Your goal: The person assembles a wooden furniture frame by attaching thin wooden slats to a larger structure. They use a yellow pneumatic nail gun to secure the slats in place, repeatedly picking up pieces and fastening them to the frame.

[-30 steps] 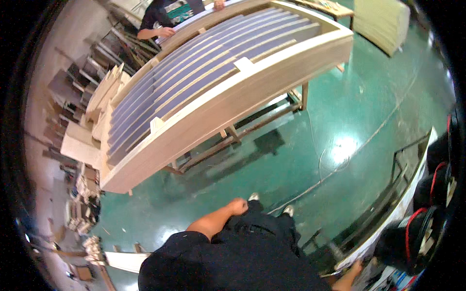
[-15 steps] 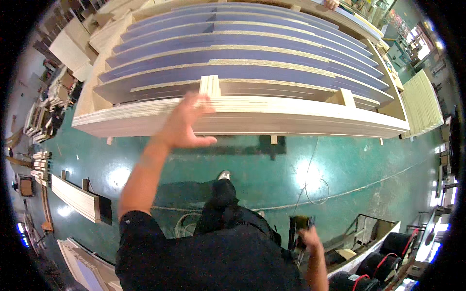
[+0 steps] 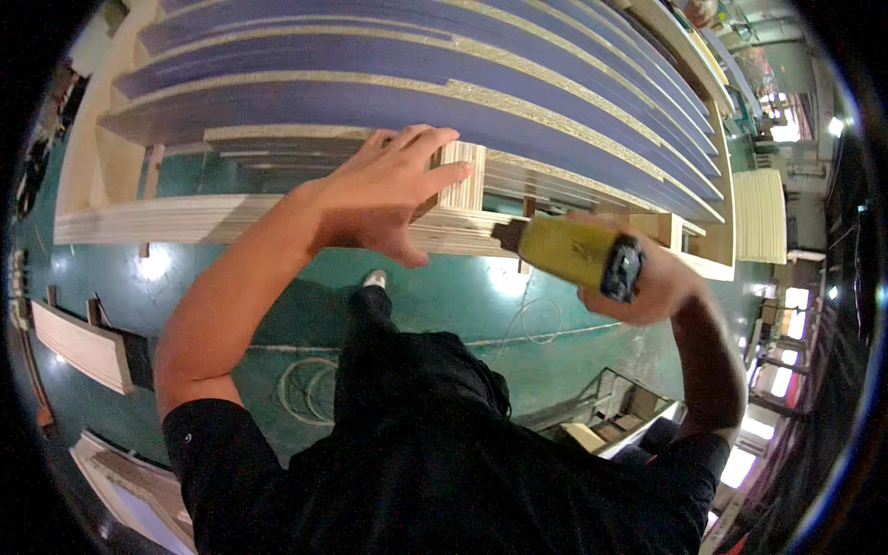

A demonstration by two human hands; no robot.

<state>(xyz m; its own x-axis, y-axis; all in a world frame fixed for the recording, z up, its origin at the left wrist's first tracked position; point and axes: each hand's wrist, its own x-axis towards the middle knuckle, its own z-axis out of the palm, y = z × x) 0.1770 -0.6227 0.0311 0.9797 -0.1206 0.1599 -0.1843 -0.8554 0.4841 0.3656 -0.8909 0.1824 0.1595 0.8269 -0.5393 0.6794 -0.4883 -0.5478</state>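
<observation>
Over on the left sit some pale boards [image 3: 81, 347]; then the left hand [image 3: 396, 192], fingers spread, arches over the wooden frame [image 3: 176, 220] by a short block [image 3: 469, 188], though I can't tell whether it touches. Beside it, a yellow tool [image 3: 569, 252] points its dark nose leftward near the frame's front edge, the right hand [image 3: 668, 282] wrapped round it.
</observation>
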